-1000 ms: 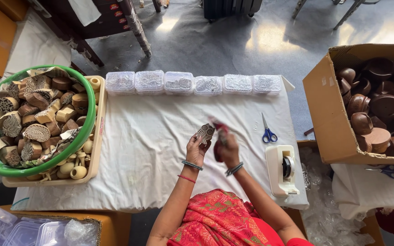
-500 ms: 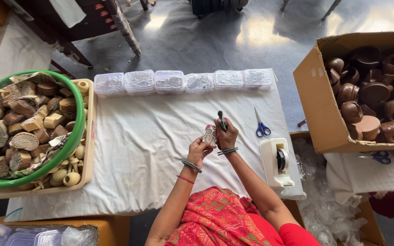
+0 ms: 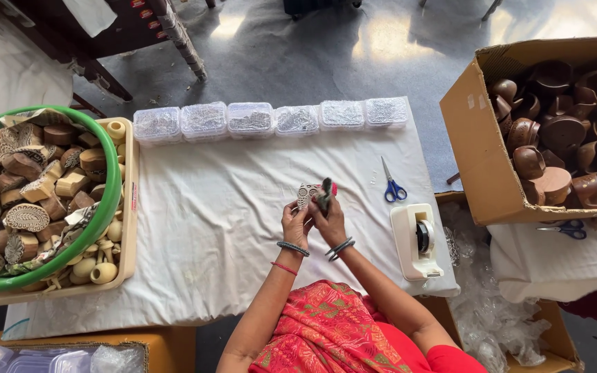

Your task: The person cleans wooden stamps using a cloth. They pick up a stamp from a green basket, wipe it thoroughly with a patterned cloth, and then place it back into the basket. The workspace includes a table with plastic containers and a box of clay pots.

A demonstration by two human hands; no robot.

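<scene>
Left hand grips a carved block; right hand grips a brush against it, both raised left of the tape dispenser.

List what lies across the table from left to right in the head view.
Green basin of carved wooden blocks → left hand with a carved block → right hand → blue-handled scissors → white tape dispenser → cardboard box of brown wooden pieces.

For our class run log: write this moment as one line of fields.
left hand: holds carved wooden block | right hand: brush on block | place: over white cloth | nearby: scissors, tape dispenser
</scene>
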